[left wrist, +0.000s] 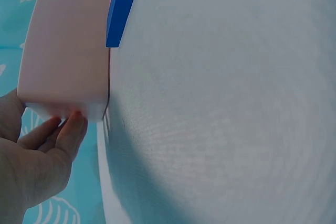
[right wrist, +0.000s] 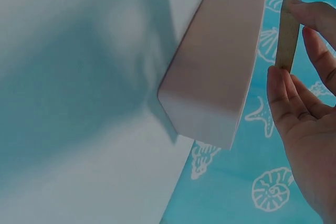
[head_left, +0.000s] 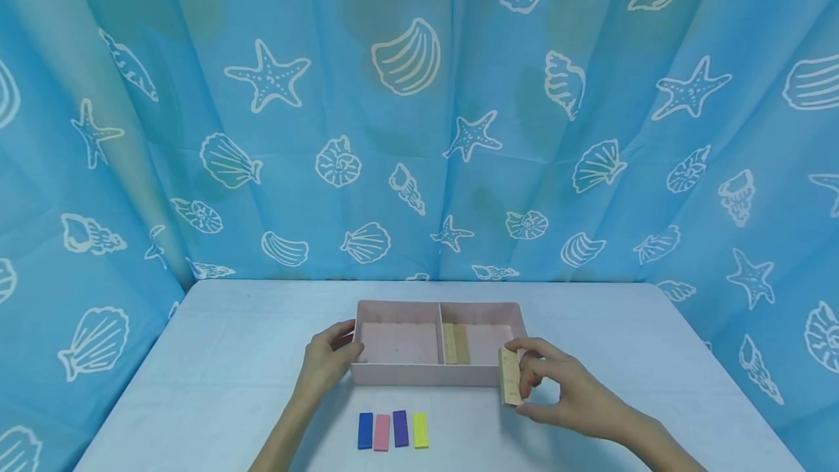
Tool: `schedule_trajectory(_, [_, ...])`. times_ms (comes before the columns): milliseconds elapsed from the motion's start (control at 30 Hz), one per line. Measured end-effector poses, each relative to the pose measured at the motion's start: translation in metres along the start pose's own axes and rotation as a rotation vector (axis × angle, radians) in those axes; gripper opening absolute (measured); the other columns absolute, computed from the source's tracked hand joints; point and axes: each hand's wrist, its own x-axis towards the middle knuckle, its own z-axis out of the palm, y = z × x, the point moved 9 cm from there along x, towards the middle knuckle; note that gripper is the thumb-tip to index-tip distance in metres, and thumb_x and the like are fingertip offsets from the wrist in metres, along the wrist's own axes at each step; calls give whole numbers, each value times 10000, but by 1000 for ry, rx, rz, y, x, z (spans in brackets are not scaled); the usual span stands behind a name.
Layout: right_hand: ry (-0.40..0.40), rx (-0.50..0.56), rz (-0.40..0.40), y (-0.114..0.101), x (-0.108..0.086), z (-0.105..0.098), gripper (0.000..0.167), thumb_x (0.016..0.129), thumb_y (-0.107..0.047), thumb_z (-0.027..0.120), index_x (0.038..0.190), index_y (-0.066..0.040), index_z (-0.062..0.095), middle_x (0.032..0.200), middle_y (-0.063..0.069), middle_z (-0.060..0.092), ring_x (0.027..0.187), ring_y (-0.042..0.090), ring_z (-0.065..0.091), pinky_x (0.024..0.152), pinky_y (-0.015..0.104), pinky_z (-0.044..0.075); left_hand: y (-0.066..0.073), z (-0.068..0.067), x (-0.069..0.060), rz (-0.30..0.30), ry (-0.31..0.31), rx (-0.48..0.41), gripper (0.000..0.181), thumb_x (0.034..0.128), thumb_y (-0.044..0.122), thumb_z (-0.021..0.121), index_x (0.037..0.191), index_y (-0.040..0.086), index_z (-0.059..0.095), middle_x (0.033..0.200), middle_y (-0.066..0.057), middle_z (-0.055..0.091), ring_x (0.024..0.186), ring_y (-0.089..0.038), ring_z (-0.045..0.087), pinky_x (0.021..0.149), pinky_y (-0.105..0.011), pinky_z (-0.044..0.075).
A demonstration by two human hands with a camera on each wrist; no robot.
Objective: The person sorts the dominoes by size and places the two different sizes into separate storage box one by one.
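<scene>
A pale pink two-compartment box (head_left: 426, 375) stands on the table. My left hand (head_left: 330, 355) grips its left end, thumb over the rim and fingers against the outer wall; the left wrist view shows the fingertips (left wrist: 77, 121) on the end wall. Near the box's front right corner, my right hand (head_left: 570, 388) pinches a wooden block (head_left: 510, 377) by its two ends, between thumb and fingertips. In the right wrist view that wooden block (right wrist: 287, 35) is held above the box. Light wooden blocks (head_left: 457, 344) lie against the divider in the right compartment.
In front of the box, a blue block (head_left: 365, 431), a pink block (head_left: 381, 433), a purple block (head_left: 400, 428) and a yellow block (head_left: 420, 430) form a row. A white cloth covers the table (head_left: 262, 312). Behind hangs a blue shell-patterned curtain (head_left: 419, 130).
</scene>
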Motion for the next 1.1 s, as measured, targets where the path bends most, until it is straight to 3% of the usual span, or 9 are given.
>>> schedule_trajectory(167, [-20, -12, 29, 8, 11, -4, 335, 750, -167, 858, 810, -313, 563, 1385, 17, 516, 1205, 268, 535, 925, 446, 529, 1, -1, 0, 7, 2, 0, 464, 915, 94, 632, 1356, -31, 556, 1369, -231, 559, 1252, -411, 540, 976, -498, 492])
schedule_trajectory(333, [-12, 13, -6, 11, 22, -6, 340, 734, -110, 856, 796, -274, 564, 1360, 51, 529, 1199, 279, 544, 860, 390, 538, 1, -2, 1, 10, 1, 2, 464, 915, 93, 630, 1355, -36, 555, 1366, -236, 560, 1251, -413, 540, 975, -502, 491])
schedule_trajectory(467, [-13, 33, 12, 18, 33, -5, 340, 736, -99, 849, 788, -271, 560, 1351, 50, 539, 1192, 285, 530, 815, 350, 517, 0, -2, 1, -1, 1, 3, 467, 916, 95, 632, 1357, -36, 553, 1364, -238, 561, 1253, -414, 538, 973, -505, 493])
schedule_trajectory(667, [-30, 23, 18, 23, 49, -1, 315, 745, -115, 846, 771, -248, 562, 1376, 51, 535, 1253, 306, 507, 920, 447, 493, -3, -1, 0, -21, 2, 7, 470, 917, 98, 633, 1361, -33, 550, 1367, -237, 559, 1258, -414, 533, 973, -505, 494])
schedule_trajectory(767, [-45, 27, 23, 24, 57, 1, 283, 756, -127, 835, 772, -230, 572, 1390, 81, 527, 1252, 324, 507, 886, 452, 513, -2, -1, -1, -14, 9, 16, 468, 914, 95, 635, 1355, -37, 554, 1363, -240, 561, 1253, -418, 537, 971, -510, 494])
schedule_trajectory(900, [-61, 8, 40, 26, 68, 3, 260, 766, -139, 827, 793, -232, 586, 1391, 109, 526, 1154, 289, 550, 804, 383, 544, -2, -1, 0, -14, 15, 18, 468, 910, 92, 637, 1353, -38, 556, 1361, -241, 561, 1250, -420, 538, 971, -514, 493])
schedule_trajectory(1100, [-74, 10, 45, 32, 75, 8, 237, 781, -114, 804, 869, -220, 611, 1378, 134, 529, 1003, 218, 583, 799, 339, 563, -2, 1, 2, -16, 16, 11, 470, 908, 90, 643, 1355, -28, 558, 1368, -230, 561, 1256, -412, 536, 973, -500, 495])
